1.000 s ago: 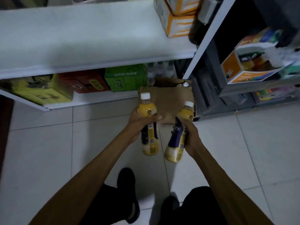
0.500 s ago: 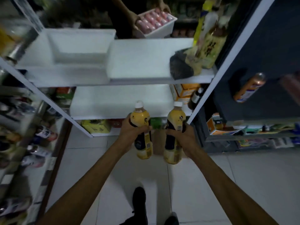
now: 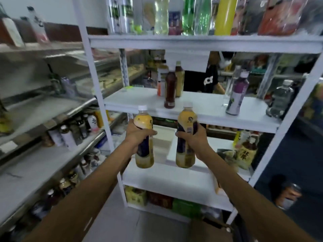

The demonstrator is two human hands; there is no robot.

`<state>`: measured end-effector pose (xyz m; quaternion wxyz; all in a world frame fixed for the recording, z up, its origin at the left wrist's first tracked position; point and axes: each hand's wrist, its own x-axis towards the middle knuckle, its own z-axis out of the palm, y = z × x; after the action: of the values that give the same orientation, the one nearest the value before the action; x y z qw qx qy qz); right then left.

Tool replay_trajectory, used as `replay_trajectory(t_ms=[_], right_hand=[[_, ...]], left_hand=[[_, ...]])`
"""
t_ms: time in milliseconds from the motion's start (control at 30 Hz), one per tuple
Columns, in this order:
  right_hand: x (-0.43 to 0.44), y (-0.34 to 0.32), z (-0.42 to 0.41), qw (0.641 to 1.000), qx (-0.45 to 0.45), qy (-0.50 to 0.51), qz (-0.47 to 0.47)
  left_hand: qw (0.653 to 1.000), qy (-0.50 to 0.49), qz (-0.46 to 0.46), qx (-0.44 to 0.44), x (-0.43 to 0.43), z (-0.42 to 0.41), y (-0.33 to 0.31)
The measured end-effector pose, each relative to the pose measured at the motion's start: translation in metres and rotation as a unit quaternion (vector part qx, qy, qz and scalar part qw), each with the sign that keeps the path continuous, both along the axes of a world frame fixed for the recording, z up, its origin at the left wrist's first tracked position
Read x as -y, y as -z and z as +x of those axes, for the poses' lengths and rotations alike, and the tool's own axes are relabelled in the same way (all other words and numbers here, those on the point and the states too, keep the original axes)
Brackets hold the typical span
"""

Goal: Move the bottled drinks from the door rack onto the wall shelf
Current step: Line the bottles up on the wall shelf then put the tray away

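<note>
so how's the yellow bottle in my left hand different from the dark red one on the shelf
The left yellow bottle, gripped by the left hand, is held in the air in front of the shelf; the dark red bottle stands on the shelf. The left yellow bottle has yellow drink and a dark label; the dark red bottle is reddish-brown all over. Both are upright and capped.

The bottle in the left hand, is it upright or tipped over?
Upright. The yellow bottle gripped by the left hand has its white cap on top, and the rest of it runs almost straight down.
</note>
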<state>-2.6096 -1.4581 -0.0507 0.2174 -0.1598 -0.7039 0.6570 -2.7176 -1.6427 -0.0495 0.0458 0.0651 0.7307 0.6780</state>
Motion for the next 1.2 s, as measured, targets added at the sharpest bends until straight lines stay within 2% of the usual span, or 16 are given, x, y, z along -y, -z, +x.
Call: replay_trajectory(t_ms=[200,500,633,833,1033,1200], right_hand=[[0.045,-0.050,-0.044,0.997,-0.049,-0.041,0.032],[0.121,-0.061,-0.142,0.989,-0.067,-0.117,0.056],[0.164,-0.061,-0.179,0.984,-0.063,-0.157,0.058],[0.227,-0.057,-0.246,0.972,-0.059,-0.221,0.058],[0.279,-0.051,-0.325,0.953,-0.063,-0.285,0.079],[0.316,-0.052,-0.400,0.940,-0.068,-0.316,0.107]], left_hand=[[0.998,-0.053,0.011,-0.044,0.041,-0.024,-0.045],[0.983,-0.145,-0.033,-0.105,0.127,-0.073,-0.062],[0.966,-0.207,-0.098,-0.122,0.163,-0.093,-0.067],[0.920,-0.262,-0.222,-0.188,0.218,-0.124,-0.074],[0.890,-0.302,-0.292,-0.177,0.257,-0.179,-0.068],[0.884,-0.348,-0.276,-0.147,0.287,-0.238,-0.065]])
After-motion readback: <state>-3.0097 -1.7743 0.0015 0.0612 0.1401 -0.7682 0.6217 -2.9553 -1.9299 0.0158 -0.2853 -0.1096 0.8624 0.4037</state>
